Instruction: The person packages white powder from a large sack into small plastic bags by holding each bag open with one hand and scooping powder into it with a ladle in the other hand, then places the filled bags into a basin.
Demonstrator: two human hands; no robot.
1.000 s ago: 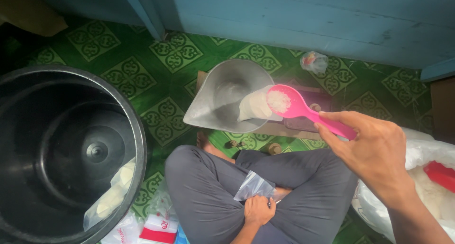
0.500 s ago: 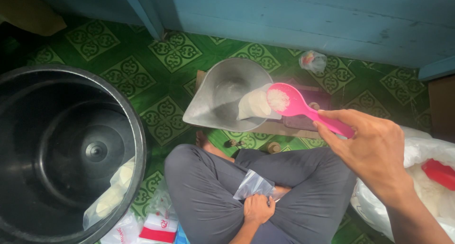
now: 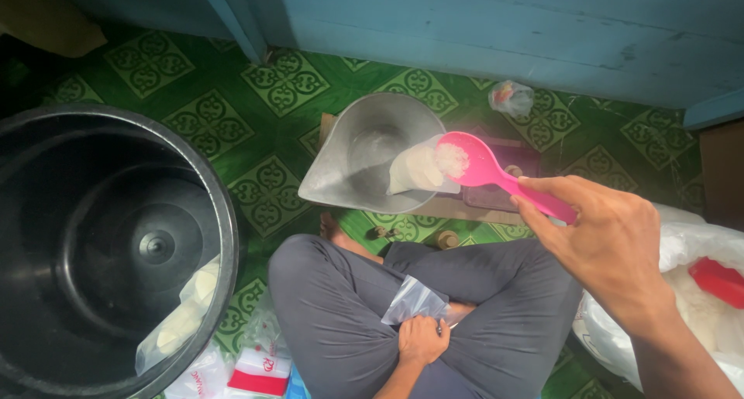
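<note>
My right hand grips the handle of a pink scoop that carries white grains. The scoop's bowl hovers over the right rim of a metal weighing pan. A small clear bag filled with white grains lies in that pan, right beside the scoop. My left hand rests on my crossed legs and pinches an empty clear plastic bag.
A big black bucket stands at the left with filled bags in it. At the right an open white sack holds white grains and a red scoop. Red-and-white packets lie by my knee. A blue wooden wall runs behind.
</note>
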